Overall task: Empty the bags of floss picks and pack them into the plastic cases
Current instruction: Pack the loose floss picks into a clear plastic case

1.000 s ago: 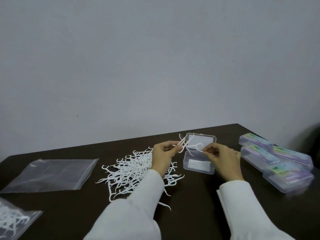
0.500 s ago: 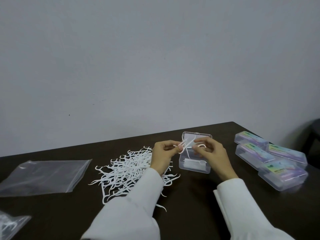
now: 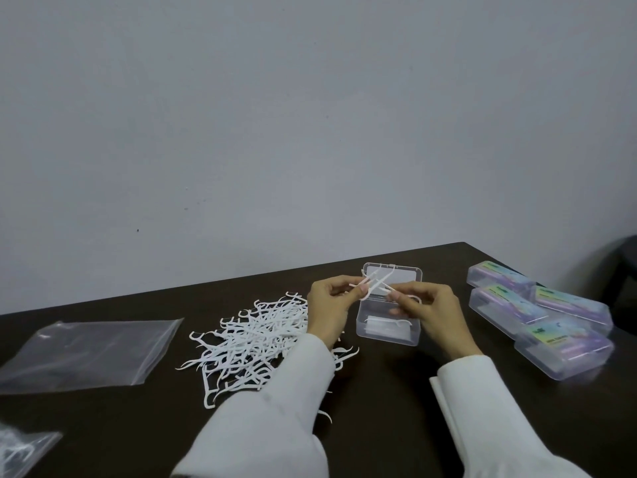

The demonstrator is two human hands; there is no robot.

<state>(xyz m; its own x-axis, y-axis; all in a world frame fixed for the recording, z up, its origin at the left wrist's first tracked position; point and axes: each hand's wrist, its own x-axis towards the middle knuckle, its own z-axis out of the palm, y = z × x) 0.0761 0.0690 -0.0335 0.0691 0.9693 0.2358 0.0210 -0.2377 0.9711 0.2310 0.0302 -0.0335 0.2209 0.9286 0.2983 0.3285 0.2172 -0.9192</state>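
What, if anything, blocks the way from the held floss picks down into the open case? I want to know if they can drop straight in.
Nothing visible does. The left hand and right hand hold the floss picks just above the open case, whose lid is tipped back out of the way.

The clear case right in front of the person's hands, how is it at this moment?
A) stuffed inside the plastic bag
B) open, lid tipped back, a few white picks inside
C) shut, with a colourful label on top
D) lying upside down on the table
B: the open case has its lid raised at the far side, and a few white floss picks lie in its base, below both hands.
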